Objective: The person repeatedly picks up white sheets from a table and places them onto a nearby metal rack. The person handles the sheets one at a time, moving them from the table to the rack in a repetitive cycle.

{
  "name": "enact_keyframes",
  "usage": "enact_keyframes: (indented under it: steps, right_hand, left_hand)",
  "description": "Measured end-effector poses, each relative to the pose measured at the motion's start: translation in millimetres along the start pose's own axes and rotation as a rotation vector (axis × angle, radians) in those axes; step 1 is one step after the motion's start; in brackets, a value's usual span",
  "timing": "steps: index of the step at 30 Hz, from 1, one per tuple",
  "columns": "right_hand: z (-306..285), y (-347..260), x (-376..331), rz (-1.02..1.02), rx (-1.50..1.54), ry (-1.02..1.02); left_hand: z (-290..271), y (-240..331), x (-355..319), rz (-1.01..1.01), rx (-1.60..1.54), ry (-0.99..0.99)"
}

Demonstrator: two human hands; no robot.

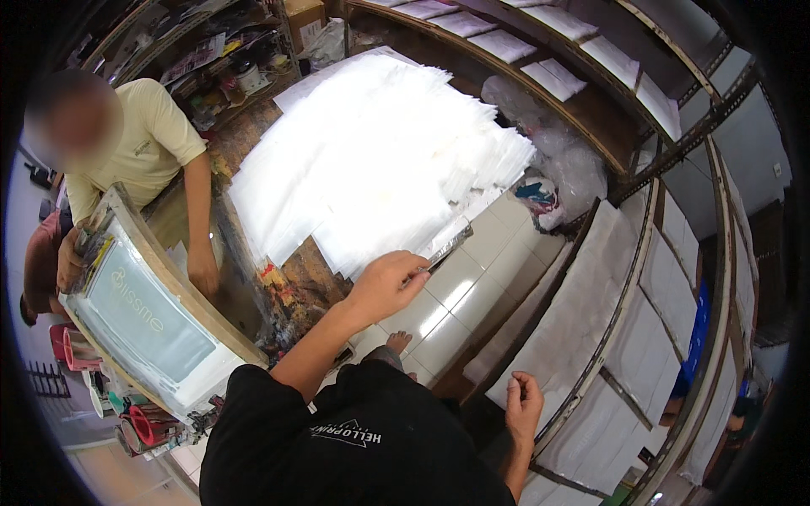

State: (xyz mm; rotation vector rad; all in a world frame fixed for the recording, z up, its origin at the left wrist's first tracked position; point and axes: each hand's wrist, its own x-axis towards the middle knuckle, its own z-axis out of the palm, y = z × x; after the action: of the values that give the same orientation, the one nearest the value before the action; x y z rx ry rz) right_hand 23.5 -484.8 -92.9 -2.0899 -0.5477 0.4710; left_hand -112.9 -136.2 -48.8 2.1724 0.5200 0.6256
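My left hand (386, 287) hovers at the near edge of a large, spread pile of white sheets (354, 160). Its fingers are loosely bent with a gap at the thumb, and nothing shows in them. Lower right, my right hand (523, 406) hangs beside a rack shelf bearing pale sheets (582, 291); its fingers are slightly curled, apart from the thumb, and hold nothing visible. On the left, a co-worker (139, 139) grips a tilted wood-framed printing screen (148, 316) with one hand. The co-worker's other hand (202, 270) reaches down to the worktable.
Paint-stained board (308, 282) shows under the pile. Racks with white sheets (553, 78) curve along the back and right. Clear plastic bags (569, 160) lie beyond the pile. Red tubs (152, 424) stand lower left. White floor tiles (472, 278) lie between table and racks.
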Motion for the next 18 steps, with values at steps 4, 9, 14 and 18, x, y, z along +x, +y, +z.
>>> enact_keyframes:
  steps: [4, 9, 14, 18]
  right_hand:
    - [16, -26, 17, 0.060, 0.019, -0.046]
    - [21, -14, 38, -0.016, -0.010, -0.030]
    - [24, -6, 50, 0.039, -0.005, -0.006]
    - [31, -12, 55, 0.079, -0.009, -0.025]
  left_hand:
    - [-21, -8, 21, -0.017, 0.053, 0.091]
    - [-36, -11, 42, 0.043, 0.132, 0.185]
    - [-51, -16, 66, 0.145, 0.208, 0.274]
    - [-70, -40, 94, 0.082, 0.325, 0.396]
